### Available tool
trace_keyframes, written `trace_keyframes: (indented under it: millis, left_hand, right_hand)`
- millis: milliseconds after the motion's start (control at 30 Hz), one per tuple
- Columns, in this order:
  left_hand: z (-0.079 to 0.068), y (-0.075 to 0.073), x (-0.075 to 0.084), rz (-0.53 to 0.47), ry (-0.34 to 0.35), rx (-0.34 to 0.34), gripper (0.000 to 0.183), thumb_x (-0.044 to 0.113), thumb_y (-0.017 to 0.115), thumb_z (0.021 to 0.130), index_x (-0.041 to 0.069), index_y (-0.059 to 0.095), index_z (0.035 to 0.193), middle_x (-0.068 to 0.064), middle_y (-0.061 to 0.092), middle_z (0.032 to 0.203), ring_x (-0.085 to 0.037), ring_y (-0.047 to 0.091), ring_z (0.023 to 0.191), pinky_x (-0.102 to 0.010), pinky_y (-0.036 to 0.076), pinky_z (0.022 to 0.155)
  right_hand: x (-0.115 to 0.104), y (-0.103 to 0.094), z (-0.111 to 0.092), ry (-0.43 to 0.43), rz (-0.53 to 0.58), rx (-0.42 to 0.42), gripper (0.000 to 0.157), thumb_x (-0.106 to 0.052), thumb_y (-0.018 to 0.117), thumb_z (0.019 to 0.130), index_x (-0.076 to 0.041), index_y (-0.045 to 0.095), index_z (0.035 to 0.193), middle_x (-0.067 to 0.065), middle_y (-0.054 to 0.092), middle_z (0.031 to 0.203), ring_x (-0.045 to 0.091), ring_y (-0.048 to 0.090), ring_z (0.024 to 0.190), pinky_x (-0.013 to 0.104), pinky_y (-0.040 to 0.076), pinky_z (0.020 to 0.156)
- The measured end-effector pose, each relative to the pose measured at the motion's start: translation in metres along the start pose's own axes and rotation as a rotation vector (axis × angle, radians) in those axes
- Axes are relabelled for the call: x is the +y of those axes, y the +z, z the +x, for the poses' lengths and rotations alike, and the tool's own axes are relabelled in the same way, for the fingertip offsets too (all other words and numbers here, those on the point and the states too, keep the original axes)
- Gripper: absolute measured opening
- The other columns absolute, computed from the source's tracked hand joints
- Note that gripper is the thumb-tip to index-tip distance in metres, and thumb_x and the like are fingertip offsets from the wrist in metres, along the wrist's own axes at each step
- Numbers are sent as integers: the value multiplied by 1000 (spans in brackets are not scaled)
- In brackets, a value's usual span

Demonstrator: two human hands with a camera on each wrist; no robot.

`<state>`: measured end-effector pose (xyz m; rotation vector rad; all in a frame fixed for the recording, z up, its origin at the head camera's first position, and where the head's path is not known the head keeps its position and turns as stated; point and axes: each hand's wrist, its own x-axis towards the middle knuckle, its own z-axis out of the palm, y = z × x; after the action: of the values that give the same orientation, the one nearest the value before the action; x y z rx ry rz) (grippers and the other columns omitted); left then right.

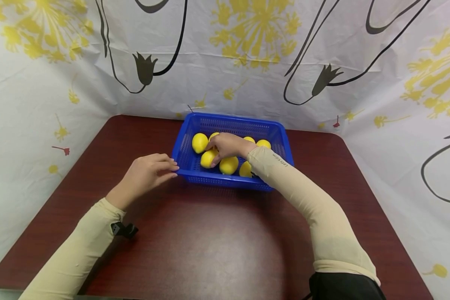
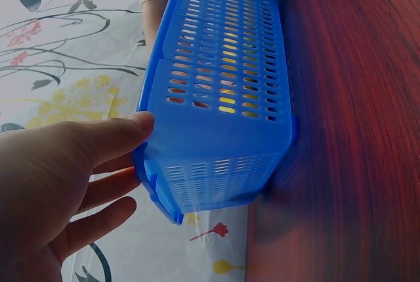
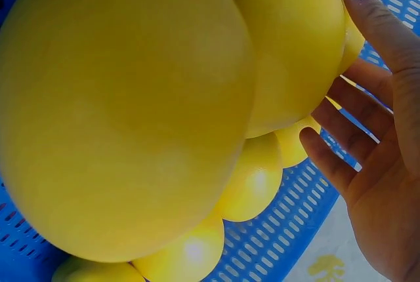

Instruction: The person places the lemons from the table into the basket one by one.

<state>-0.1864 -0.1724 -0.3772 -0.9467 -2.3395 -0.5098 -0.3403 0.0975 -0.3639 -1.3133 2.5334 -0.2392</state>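
Note:
Several yellow lemons lie in a blue plastic basket [image 1: 225, 178] with slotted walls. My left hand [image 1: 146, 175] holds the basket's near-left corner; in the left wrist view its thumb [image 2: 128, 132] presses the outer side of the rim, fingers behind. My right hand [image 1: 228, 145] reaches over the lemons inside, thumb and fingers spread about a lemon [image 1: 207, 158] at the left. In the right wrist view the right hand [image 3: 377, 138] has its fingers apart beside the lemons. A large near lemon [image 3: 125, 111] hides much of that view.
The basket stands toward the back of a dark red-brown table [image 1: 210, 241]. A white patterned cloth [image 1: 217, 54] hangs behind and at both sides. The right sleeve [image 1: 303, 187] crosses the basket's near-right corner and covers part of the lemons there.

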Motion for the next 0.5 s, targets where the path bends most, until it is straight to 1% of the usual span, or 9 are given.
trace_keyframes:
  millis: [167, 233, 367, 500]
  left_hand:
    - [0, 0, 0, -2, -8, -12, 23, 19, 88, 72, 13, 80, 92, -2, 75, 92, -19, 72, 86, -38, 60, 73]
    - [0, 0, 1, -3, -11, -16, 23, 19, 88, 72, 13, 80, 92, -3, 75, 92, -19, 72, 86, -38, 60, 74]
    - [1, -1, 2, -2, -11, -18, 23, 20, 88, 73, 13, 80, 92, -3, 75, 92, -19, 72, 86, -38, 60, 74]
    - [1, -2, 2, 0, -11, -18, 22, 20, 88, 73, 13, 80, 92, -3, 75, 92, -19, 72, 87, -38, 60, 75]
  right_hand:
    - [-1, -4, -2, 6, 5, 9, 61, -46, 82, 77, -14, 68, 127, 5, 67, 129, 20, 64, 114, 36, 52, 100]
    - [-2, -8, -4, 18, 24, 12, 61, -45, 82, 77, -13, 68, 127, 5, 66, 130, 21, 64, 115, 37, 52, 99]
    - [-2, -18, -9, 46, 66, 23, 60, -42, 81, 79, -12, 66, 129, 7, 65, 132, 26, 63, 118, 40, 52, 99]
    - [-2, -29, -16, 57, 106, 56, 58, -39, 81, 81, -12, 65, 130, 9, 64, 133, 30, 61, 120, 42, 52, 99]
